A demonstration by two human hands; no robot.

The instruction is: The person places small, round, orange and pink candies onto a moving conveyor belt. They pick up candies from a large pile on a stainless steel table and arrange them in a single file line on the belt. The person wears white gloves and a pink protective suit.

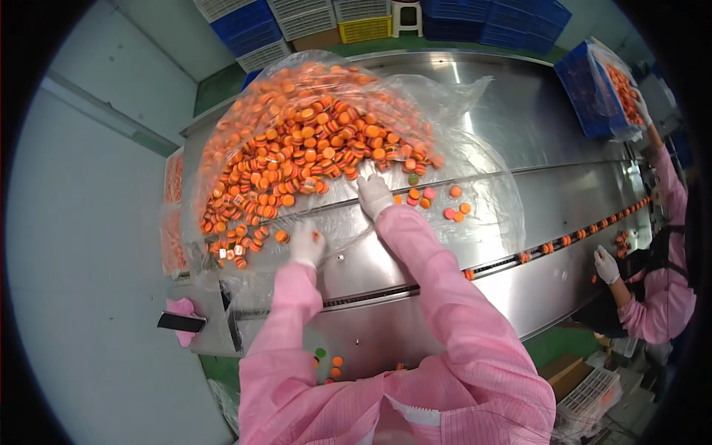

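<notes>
A large heap of small round orange-and-red layered candies (326, 141) spills from a clear plastic bag (475, 167) on the metal table. My left hand (307, 243), in a white glove, is closed on an orange layered candy, part of which shows at its fingers. Just left of it lies a single candy (282, 236). My right hand (375, 194), gloved too, reaches to the front edge of the heap. Its fingers look slightly apart, with no candy visible in them, though the tips are blurred. Loose orange and pink candies (449, 213) lie to its right.
A narrow conveyor (508, 261) carries spaced candies rightward before me. Several stray candies (337, 362) lie near my body. At right a co-worker's gloved hand (607, 265) is by the line, beside a blue crate (582, 89). A phone (182, 322) rests at left.
</notes>
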